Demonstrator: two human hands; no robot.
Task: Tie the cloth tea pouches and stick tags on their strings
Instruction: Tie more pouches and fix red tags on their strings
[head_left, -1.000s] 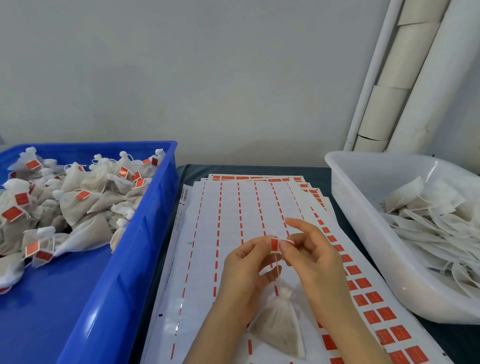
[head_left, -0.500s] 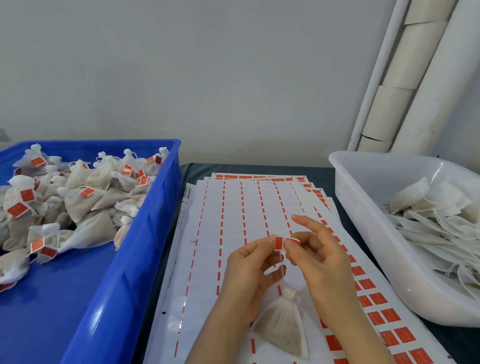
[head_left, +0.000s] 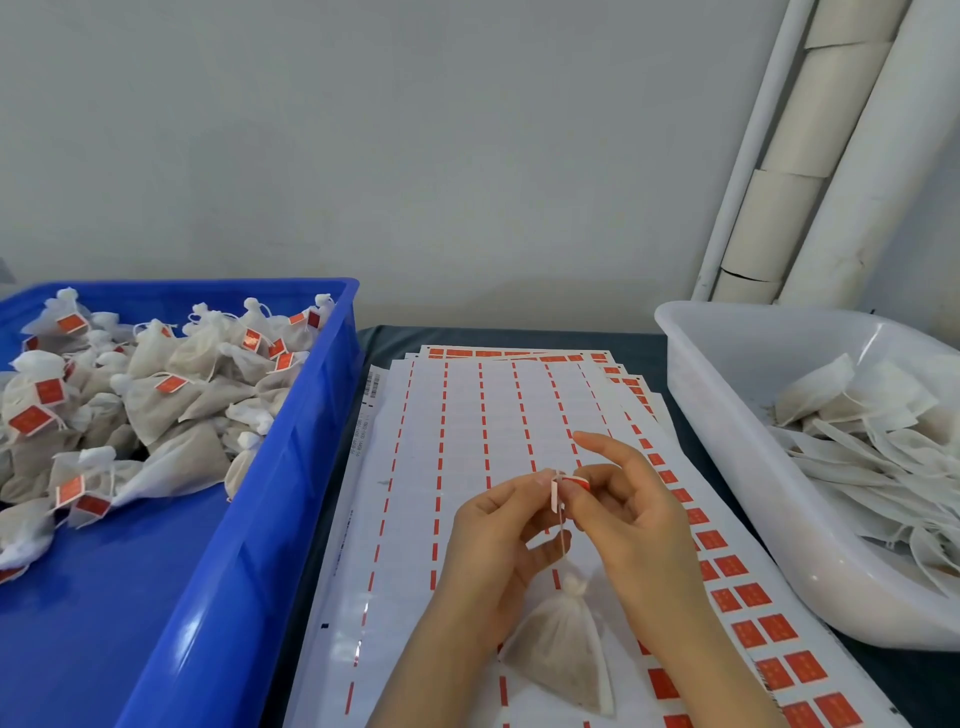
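A tied cloth tea pouch (head_left: 563, 649) hangs low between my wrists, its white string (head_left: 563, 535) running up to my fingertips. My left hand (head_left: 498, 545) and my right hand (head_left: 634, 525) meet above it, both pinching a small red-and-white tag (head_left: 563, 488) that is half folded around the string's top end. The tag's white backing faces left and its red side curls toward my right thumb. Under my hands lie the sticker sheets (head_left: 467, 431), mostly peeled, with red tags (head_left: 779, 670) left along the right side.
A blue crate (head_left: 270, 499) at the left holds several tied, tagged pouches (head_left: 156, 400). A white tub (head_left: 737, 467) at the right holds flat untied pouches (head_left: 872, 441). White pipes (head_left: 810, 156) stand against the wall behind the tub.
The tag has been folded further around the string between my fingertips. My hands and the hanging pouch stay in about the same place.
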